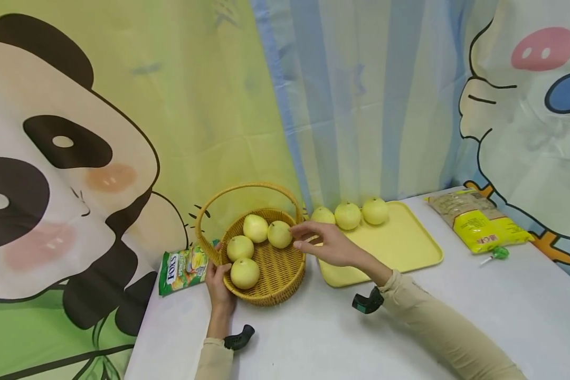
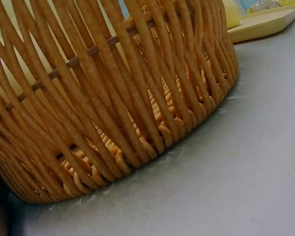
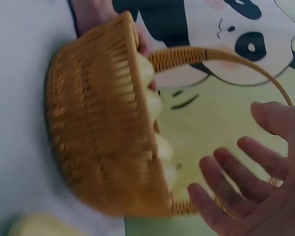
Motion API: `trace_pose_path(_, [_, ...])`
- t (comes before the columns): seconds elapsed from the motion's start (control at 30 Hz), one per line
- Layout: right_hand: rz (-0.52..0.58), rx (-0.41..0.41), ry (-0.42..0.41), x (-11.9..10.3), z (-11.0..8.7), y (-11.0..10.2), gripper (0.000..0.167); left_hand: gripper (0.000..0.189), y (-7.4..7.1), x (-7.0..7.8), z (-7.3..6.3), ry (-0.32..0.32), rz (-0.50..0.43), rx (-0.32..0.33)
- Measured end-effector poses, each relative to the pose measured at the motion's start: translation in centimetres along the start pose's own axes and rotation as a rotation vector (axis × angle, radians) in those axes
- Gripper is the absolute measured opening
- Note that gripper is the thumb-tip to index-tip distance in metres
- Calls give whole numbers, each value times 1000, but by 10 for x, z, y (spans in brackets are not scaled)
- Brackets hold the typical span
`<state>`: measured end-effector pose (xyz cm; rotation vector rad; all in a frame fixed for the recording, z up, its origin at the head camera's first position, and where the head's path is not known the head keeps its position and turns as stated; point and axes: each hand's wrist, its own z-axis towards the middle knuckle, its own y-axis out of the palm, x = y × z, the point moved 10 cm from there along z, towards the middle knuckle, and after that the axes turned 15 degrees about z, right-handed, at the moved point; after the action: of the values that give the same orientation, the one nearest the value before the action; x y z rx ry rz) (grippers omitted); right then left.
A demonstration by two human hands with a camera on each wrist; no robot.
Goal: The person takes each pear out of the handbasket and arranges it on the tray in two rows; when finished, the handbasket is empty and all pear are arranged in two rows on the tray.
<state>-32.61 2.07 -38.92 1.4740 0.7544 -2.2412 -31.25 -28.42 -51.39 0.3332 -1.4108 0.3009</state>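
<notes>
A pale grey table [image 1: 456, 316] stands in front of me, backed by cartoon curtains: a panda on the left, blue stripes in the middle. Near the table's far left corner sits the wicker basket [image 1: 271, 274], its hoop handle upright, with four yellow-green pears inside. My left hand [image 1: 220, 287] grips the basket's near-left rim, thumb over the edge beside the nearest pear [image 1: 244, 273]. My right hand [image 1: 325, 244] hangs over the basket's right rim with its fingers spread wide and loose, holding nothing; its fingertips are just beside the right-hand pear at the back [image 1: 279, 234], and I cannot tell whether they touch it.

Just right of the basket lies a yellow tray [image 1: 408, 248], which carries three more pears in a row along its far edge [image 1: 348, 216]. A green sweets packet [image 1: 182, 269] lies at the table's left edge, close to the basket, and a yellow bag [image 1: 475, 219] with a green lollipop [image 1: 496, 254] beside it sits near the far right corner.

I think the main risk is rolling: the pears are round and smooth, so a loose pinch could let one slip and run off the table. My right wrist could also catch the handle, and if my left hand slackens the light basket may slide or tip.
</notes>
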Motion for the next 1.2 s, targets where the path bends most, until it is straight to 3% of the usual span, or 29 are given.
trace_pose_path(0.2, [66, -133, 46, 5, 37, 48, 52, 60, -1, 1, 1, 6, -7, -4])
trace_pose_path(0.57, [90, -279, 178, 27, 80, 95, 61, 57, -4, -1, 1, 12, 66, 0])
trace_pose_path(0.77, [40, -405, 253, 43, 89, 121, 56, 50, -1, 0, 1, 16, 56, -14])
trace_pose_path(1.07, [-49, -470, 226, 46, 94, 138, 61, 49, 0, -2, 0, 27, 33, -9])
trace_pose_path(1.2, [-120, -489, 268, 54, 88, 142, 63, 50, -2, -2, -1, 22, 55, -8])
